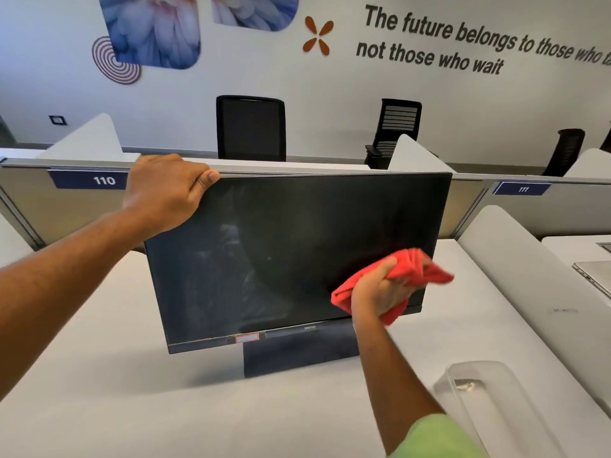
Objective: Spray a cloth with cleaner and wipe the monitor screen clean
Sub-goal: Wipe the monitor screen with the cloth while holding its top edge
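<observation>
A black monitor [291, 246] stands on its dark base on the white desk, its screen off and streaked with smears on the left half. My left hand [165, 193] grips the monitor's top left corner, thumb lying along the top edge. My right hand [380, 292] holds a bunched red cloth [413, 269] against the lower right part of the screen. No spray bottle is in view.
A clear plastic container [479, 391] lies on the desk [99, 391] at the near right. A closed laptop [591, 276] sits on the neighbouring desk at the right. A low partition labelled 110 [89, 180] runs behind the monitor, with black office chairs [251, 127] beyond it.
</observation>
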Motion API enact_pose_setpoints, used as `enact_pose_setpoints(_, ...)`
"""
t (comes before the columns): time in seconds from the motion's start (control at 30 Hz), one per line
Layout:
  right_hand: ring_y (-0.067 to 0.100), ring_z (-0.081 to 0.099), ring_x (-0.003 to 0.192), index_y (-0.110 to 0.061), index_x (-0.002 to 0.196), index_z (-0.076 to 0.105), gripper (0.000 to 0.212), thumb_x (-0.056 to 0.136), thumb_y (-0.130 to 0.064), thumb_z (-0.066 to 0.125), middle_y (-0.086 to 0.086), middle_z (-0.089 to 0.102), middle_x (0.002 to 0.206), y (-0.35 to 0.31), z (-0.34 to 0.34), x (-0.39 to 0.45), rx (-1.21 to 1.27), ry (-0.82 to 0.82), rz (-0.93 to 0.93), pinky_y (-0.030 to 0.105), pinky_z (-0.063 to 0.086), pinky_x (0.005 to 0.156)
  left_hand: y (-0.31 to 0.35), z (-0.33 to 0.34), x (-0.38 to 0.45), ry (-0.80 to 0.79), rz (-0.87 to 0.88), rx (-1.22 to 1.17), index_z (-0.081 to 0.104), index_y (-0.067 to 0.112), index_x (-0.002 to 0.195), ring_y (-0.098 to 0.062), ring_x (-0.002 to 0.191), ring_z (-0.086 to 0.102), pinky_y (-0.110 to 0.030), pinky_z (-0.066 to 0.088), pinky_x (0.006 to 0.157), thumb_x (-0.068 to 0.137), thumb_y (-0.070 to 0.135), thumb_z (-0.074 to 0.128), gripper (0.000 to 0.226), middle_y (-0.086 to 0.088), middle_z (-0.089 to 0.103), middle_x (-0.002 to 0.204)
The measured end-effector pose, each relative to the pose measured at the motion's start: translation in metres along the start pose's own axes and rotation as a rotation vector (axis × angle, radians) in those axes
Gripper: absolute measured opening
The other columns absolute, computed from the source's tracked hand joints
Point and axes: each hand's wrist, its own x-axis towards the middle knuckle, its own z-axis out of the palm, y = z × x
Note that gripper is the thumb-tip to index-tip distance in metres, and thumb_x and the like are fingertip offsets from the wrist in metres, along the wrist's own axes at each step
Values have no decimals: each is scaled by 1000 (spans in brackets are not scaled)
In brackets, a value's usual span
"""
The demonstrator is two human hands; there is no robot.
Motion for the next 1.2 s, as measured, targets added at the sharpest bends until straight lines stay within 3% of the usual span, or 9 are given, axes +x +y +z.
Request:
enact_pose_setpoints(0.07, 34, 11, 163, -19, 169, 8, 82, 105, -69, 19, 12, 5, 177, -58, -5, -3, -50, 27, -196, 49, 7, 133, 3, -2, 2, 2, 11, 4, 74, 17, 93, -25, 69, 45, -36, 31, 66, 104, 53, 27, 60, -11, 63, 74)
enact_pose_setpoints(0.17, 32, 3, 164, -26, 169, 7, 78, 104, -65, 23, 10, -4, 177, -121, 2, 13, -55, -7, -459, 48, 2, 133, 3, -1, 3, 15, 20, 26, 74, 18, 91, -26, 69, 47, -36, 33, 66, 103, 54, 26, 62, -10, 62, 72)
enact_pose_setpoints(0.33, 32, 5, 164, -25, 169, 10, 69, 110, -56, 28, 2, 6, 178, -159, 16, 29, -159, -16, -806, 52, 5, 133, -2, 3, 2, 36, 26, 31, 74, 16, 95, -33, 75, 57, -37, 33, 68, 103, 54, 27, 61, -13, 65, 77)
enact_pose_setpoints(0.57, 28, 9, 164, -24, 169, 7, 83, 103, -74, 6, 2, 12, 177, -66, -1, 50, -130, -39, -440, 52, 7, 132, 8, -3, 6, 19, -3, -10, 70, 15, 83, -22, 67, 39, -37, 29, 63, 103, 52, 28, 60, 0, 43, 67)
enact_pose_setpoints(0.73, 34, 16, 162, -21, 169, 12, 88, 101, -77, 7, 9, 18, 176, -1, -27, 35, -165, -49, -284, 51, 10, 133, 9, -4, 5, 9, -5, 12, 68, 16, 81, -24, 65, 41, -36, 30, 60, 103, 54, 26, 61, -2, 45, 66)
enact_pose_setpoints(0.83, 38, 19, 161, -13, 168, 17, 79, 108, -65, 17, 15, 21, 174, 16, -34, 7, -133, -68, -149, 44, 7, 132, 9, -5, 5, 10, -13, 21, 69, 17, 82, -23, 65, 41, -36, 29, 60, 104, 54, 26, 60, -1, 45, 66)
enact_pose_setpoints(0.97, 34, 6, 163, -17, 169, 4, 81, 107, -67, 20, 11, 6, 177, 8, -22, -9, -74, -88, -9, 46, 1, 133, 9, -4, 3, 2, -19, 12, 70, 15, 85, -23, 65, 41, -36, 29, 61, 104, 53, 27, 60, 0, 44, 67)
enact_pose_setpoints(1.03, 35, 2, 164, -21, 169, 2, 82, 105, -68, 24, 10, -1, 177, -4, -10, -22, -58, -79, -146, 52, 2, 133, 7, -3, 2, 1, -21, 6, 70, 14, 86, -23, 66, 41, -37, 31, 63, 104, 53, 27, 61, 0, 45, 68)
enact_pose_setpoints(1.2, 34, -7, 163, -37, 168, 1, 81, 100, -41, 45, -8, -1, 176, -30, 22, -101, -92, -230, -773, 49, -2, 132, 6, -1, 2, 15, -21, 18, 69, 17, 85, -22, 69, 40, -36, 31, 69, 105, 52, 27, 59, -7, 58, 71)
